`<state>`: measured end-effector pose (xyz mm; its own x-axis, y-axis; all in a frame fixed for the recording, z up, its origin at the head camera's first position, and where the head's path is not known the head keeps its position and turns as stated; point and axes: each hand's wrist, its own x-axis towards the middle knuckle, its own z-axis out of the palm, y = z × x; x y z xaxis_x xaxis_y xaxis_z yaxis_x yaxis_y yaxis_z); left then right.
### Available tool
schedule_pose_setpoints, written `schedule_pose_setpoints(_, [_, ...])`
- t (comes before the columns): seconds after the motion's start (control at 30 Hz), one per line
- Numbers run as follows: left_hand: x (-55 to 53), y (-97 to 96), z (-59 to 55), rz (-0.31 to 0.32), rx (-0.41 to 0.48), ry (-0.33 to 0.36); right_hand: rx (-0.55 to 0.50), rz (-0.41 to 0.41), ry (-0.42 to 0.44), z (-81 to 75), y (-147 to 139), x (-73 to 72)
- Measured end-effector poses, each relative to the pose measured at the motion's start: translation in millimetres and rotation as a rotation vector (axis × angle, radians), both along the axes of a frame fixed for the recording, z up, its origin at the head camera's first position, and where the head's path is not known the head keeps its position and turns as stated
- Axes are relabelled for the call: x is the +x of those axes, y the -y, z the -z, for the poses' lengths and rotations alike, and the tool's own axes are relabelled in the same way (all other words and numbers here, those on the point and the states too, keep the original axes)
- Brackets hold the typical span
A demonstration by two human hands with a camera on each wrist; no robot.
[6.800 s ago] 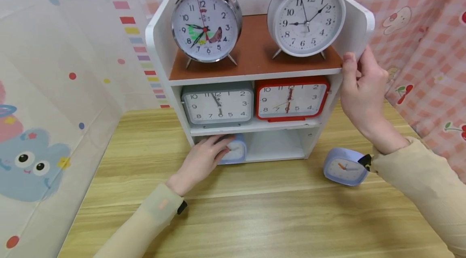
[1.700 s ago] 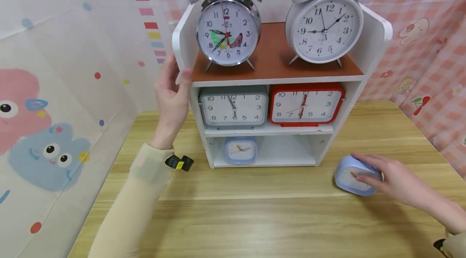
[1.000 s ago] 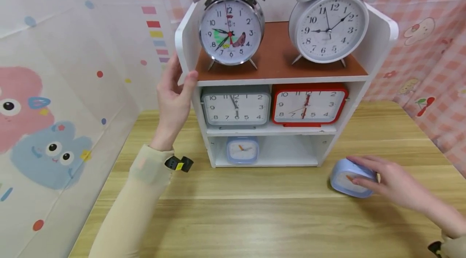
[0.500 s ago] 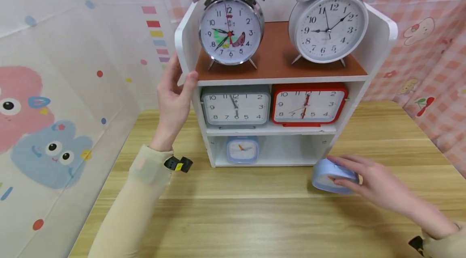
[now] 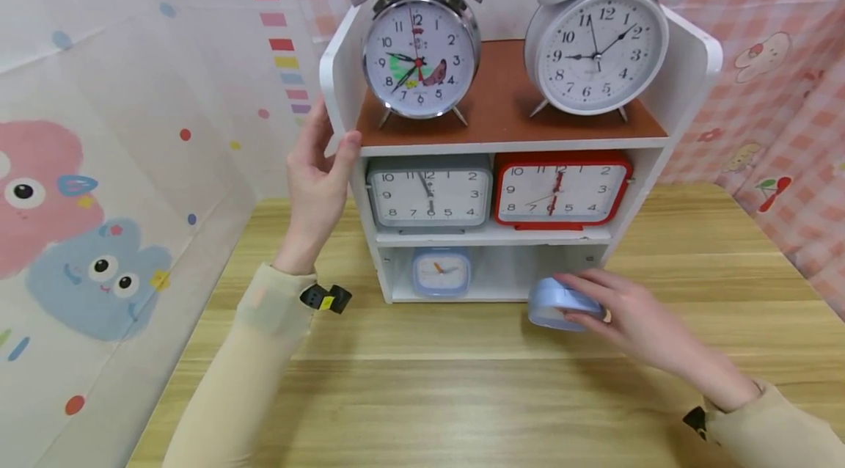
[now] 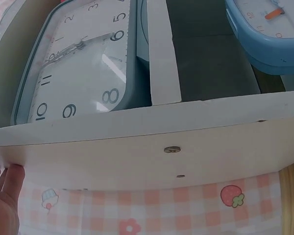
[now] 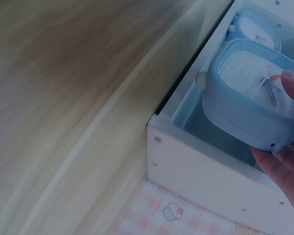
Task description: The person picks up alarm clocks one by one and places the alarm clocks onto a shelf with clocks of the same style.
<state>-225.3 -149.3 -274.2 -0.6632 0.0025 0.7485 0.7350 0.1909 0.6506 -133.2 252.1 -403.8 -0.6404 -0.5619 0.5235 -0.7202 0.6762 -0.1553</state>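
Observation:
My right hand (image 5: 627,314) pinches a small light-blue alarm clock (image 5: 560,304), thumb over its face and fingers behind. In the head view the clock overlaps the front of the bottom shelf's right half. The right wrist view shows this held clock (image 7: 255,93) at the opening of that compartment. My left hand (image 5: 320,185) grips the left side panel of the white shelf unit (image 5: 491,235), thumb on its front edge. A matching blue clock (image 5: 441,271) stands in the bottom shelf's left part. Beside my left hand, a grey rectangular clock (image 5: 429,193) sits on the middle shelf.
A red rectangular clock (image 5: 561,189) shares the middle shelf. On the brown top board stand a silver twin-bell clock (image 5: 422,57) and a white twin-bell clock (image 5: 597,50). The wood-grain table (image 5: 422,387) extends in front, with patterned cloth walls (image 5: 759,101) behind and beside.
My right hand has taken the blue clock from the table at right and moved it left to the bottom shelf. My left hand went from the other blue clock to the left side panel.

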Motion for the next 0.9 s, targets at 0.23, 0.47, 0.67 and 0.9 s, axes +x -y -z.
schedule_pose_setpoints(0.23, [-0.6, 0.4, 1.3, -0.001, 0.002, 0.007, -0.007, 0.000, -0.048, -0.4, 19, -12.0])
schedule_pose_setpoints(0.47, [0.4, -0.2, 1.0, -0.001, 0.011, -0.003, 0.021, 0.045, -0.026, 0.0, 30, -22.1])
schedule_pose_setpoints(0.67, [0.2, -1.1, 1.6, 0.002, 0.017, -0.007, -0.003, 0.057, 0.002, 1.1, 35, -29.5])
schedule_pose_setpoints(0.9, [0.2, -0.5, 2.2, -0.003, 0.010, 0.002, -0.005, 0.069, 0.041, 3.4, 39, -38.1])
